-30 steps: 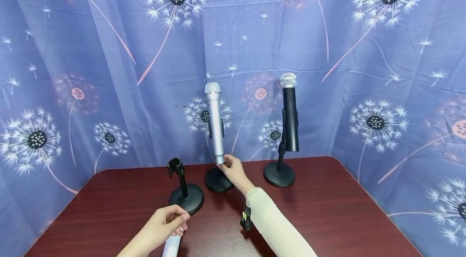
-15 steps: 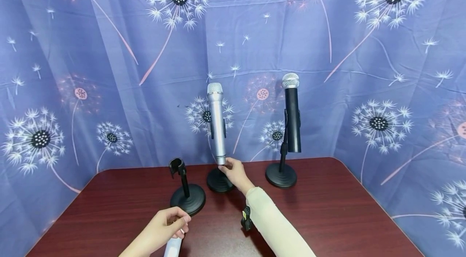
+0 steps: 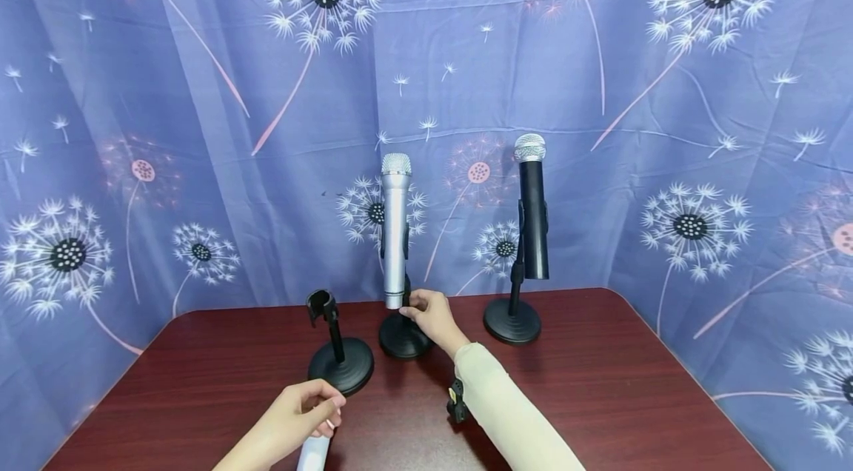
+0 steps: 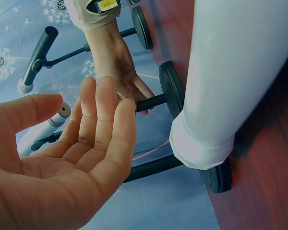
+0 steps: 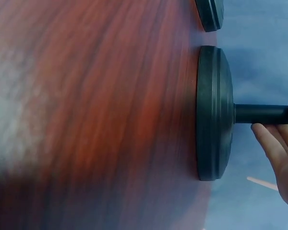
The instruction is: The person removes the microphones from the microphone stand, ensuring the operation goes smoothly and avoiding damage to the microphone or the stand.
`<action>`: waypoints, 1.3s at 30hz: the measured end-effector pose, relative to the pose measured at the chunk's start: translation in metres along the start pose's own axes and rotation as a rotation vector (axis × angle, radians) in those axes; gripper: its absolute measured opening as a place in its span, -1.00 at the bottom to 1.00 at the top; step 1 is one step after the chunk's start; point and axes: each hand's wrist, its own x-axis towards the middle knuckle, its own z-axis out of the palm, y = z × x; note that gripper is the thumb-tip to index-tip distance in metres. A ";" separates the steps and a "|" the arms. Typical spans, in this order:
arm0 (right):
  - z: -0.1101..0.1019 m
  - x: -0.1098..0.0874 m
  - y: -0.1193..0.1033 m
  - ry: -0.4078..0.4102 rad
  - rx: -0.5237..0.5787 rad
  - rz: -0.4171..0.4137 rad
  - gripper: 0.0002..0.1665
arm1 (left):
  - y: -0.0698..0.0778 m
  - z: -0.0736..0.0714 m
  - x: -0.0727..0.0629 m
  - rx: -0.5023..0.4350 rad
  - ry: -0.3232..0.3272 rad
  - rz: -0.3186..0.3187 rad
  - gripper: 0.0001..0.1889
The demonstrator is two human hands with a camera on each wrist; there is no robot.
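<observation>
A silver microphone (image 3: 395, 234) sits tilted in the clip of the middle black desk stand (image 3: 403, 338). My right hand (image 3: 433, 319) grips that stand's stem (image 5: 259, 114) just below the microphone's lower end, its fingers on both sides of the stem. Near the front of the table, my left hand (image 3: 293, 415) is held with loosely bent fingers and nothing in its palm. Beneath it shows a white microphone (image 4: 235, 72), partly hidden by the hand in the head view. Just beyond the left hand, the left stand (image 3: 341, 366) has a bare clip (image 3: 321, 301).
To the right, a black microphone (image 3: 533, 219) with a silver head rests in a third stand (image 3: 512, 321). All three stands are on a dark red wooden table (image 3: 600, 382). Behind it hangs a blue curtain (image 3: 453, 27) printed with dandelions.
The middle stand has turned and come slightly nearer, so the silver microphone's lower end swung left. My right hand moved from that lower end onto the stem. The left hand stayed put.
</observation>
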 end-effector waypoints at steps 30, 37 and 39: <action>-0.039 -0.044 -0.054 -0.151 0.078 -0.069 -0.85 | 0.024 -0.004 -0.001 -0.062 -0.048 0.002 -0.73; -0.052 -0.058 -0.081 -0.191 0.110 -0.061 -0.81 | 0.052 -0.011 0.002 -0.030 -0.033 0.056 -0.69; -0.054 -0.061 -0.082 -0.203 0.113 -0.073 -0.80 | 0.062 -0.012 0.004 -0.011 -0.008 0.093 -0.69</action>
